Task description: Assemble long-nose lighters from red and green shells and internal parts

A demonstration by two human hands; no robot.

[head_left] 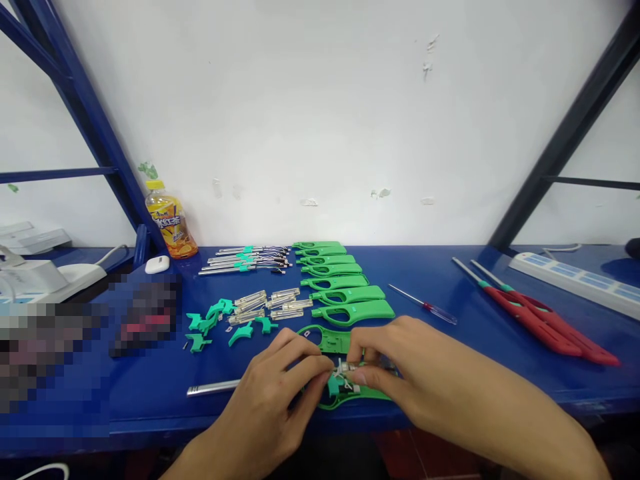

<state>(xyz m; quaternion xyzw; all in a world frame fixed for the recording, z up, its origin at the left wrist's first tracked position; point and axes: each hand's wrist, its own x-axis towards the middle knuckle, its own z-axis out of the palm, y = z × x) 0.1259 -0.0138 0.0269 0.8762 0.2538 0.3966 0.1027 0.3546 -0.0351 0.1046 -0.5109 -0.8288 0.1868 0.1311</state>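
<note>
My left hand (277, 383) and my right hand (400, 363) meet over a green lighter handle shell (350, 395) lying near the front edge of the blue table (450, 287). Fingers of both hands pinch small metal and teal parts (344, 377) seated in that shell. A metal tube (213, 387) sticks out to the left from under my left hand. Another open green shell (333, 339) lies just behind my fingers.
A row of green handle shells (335, 280) lies mid-table, with metal tubes (245, 260), clear small parts (270, 303) and teal triggers (210, 323) to the left. A screwdriver (425, 305), red lighters (540, 320), a power strip (575, 279) and a juice bottle (170, 223) stand around.
</note>
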